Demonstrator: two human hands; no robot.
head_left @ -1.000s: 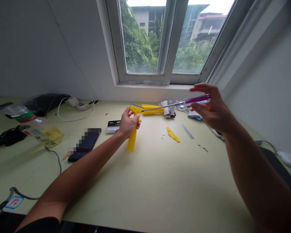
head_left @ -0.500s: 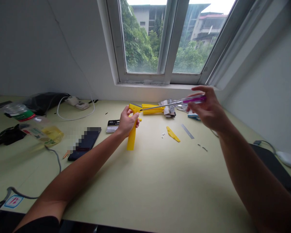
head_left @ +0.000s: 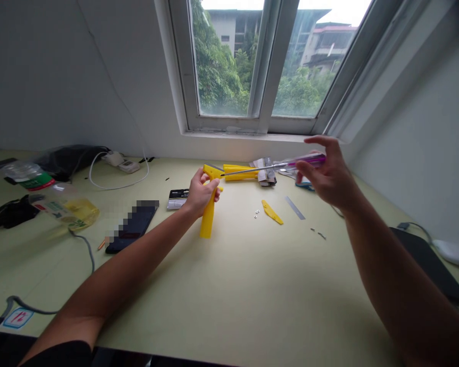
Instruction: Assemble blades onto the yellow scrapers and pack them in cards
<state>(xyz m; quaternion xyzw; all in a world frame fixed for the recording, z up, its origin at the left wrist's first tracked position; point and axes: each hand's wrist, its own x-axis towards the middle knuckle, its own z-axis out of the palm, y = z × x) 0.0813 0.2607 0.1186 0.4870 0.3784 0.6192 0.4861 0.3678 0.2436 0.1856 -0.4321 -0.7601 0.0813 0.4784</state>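
My left hand (head_left: 203, 192) is closed around a yellow plastic scraper (head_left: 207, 219), its handle pointing down toward the desk. In my right hand (head_left: 325, 176) is a screwdriver (head_left: 263, 167) with a clear and purple handle, gripped between thumb and fingers while the index finger is lifted. The screwdriver's tip meets the scraper's head, close to my left thumb. On the desk to the right lie a flat yellow plate (head_left: 271, 211), a thin metal blade (head_left: 294, 208), small nuts (head_left: 256, 212) and small screws (head_left: 321, 235).
Behind my hands are other yellow handles (head_left: 239, 172) and a crumpled plastic package (head_left: 266, 173). A black-and-white packet (head_left: 177, 199) and a phone (head_left: 133, 227) lie left, near a tipped bottle (head_left: 67, 206) of yellow liquid. A dark flat device (head_left: 430, 265) sits right.
The right hand's fingers and the screwdriver handle have shifted slightly, with the tip still at the scraper head. The left hand keeps its hold. The whole view has drifted a little.
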